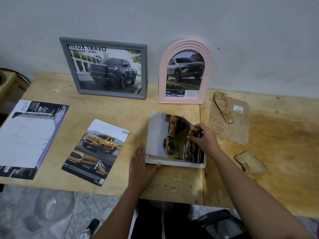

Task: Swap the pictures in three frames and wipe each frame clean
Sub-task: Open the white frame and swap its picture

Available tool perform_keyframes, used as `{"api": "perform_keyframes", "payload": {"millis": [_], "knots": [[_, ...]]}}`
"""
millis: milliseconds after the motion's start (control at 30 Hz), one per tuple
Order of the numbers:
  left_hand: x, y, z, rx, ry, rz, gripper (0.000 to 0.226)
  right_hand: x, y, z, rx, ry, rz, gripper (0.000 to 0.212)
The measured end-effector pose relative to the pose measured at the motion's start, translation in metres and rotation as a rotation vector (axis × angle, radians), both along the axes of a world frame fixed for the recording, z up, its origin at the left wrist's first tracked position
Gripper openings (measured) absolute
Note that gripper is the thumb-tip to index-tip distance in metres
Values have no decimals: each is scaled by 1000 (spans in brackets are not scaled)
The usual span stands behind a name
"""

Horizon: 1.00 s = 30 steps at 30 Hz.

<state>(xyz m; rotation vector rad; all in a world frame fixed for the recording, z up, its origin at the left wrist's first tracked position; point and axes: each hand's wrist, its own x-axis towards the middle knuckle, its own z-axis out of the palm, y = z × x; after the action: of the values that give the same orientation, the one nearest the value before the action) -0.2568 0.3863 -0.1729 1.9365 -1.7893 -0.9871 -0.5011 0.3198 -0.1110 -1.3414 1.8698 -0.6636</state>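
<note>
Right hand pinches the edge of a yellow-truck picture lying on the white frame, which lies flat on the wooden table. Left hand lies spread flat beside the frame, thumb touching its near edge.

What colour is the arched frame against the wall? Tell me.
Pale pink, ridged arched frame; the head view shows it.

Light: soft, even, moderately dim | Shadows: faint beneath the hands | Glare: pale sheen on grey frame glazing | Focus: slightly soft overall | Distortion: wide-angle bowing of bench edges
</note>
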Motion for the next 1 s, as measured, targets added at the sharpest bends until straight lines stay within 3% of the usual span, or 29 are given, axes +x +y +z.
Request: {"api": "perform_keyframes", "payload": {"millis": [333,400,500,567,700,767,800,867,1000], "knots": [[-7,-7,12,98,62,98,92,-20,7,18,127,-397,98,16],[-9,-7,15,100,86,137,80,-22,6,23,134,-520,76,15],[-17,-4,25,-13,104,234,43,-22,0,30,157,-652,39,22],[-27,-2,44,-60,254,347,25,-16,-5,36,171,-717,76,28],[-47,-3,91,28,816,529,24,15,-13,46,184,-842,104,25],[-47,-2,106,65,993,588,15,38,-14,51,214,-856,93,25],[-42,-3,113,66,990,592,10,49,-15,53,236,-851,103,28],[-25,-8,124,9,923,621,41,69,-17,56,300,-806,157,31],[32,-20,136,-131,806,661,36,100,-28,64,369,-678,269,26]]}}
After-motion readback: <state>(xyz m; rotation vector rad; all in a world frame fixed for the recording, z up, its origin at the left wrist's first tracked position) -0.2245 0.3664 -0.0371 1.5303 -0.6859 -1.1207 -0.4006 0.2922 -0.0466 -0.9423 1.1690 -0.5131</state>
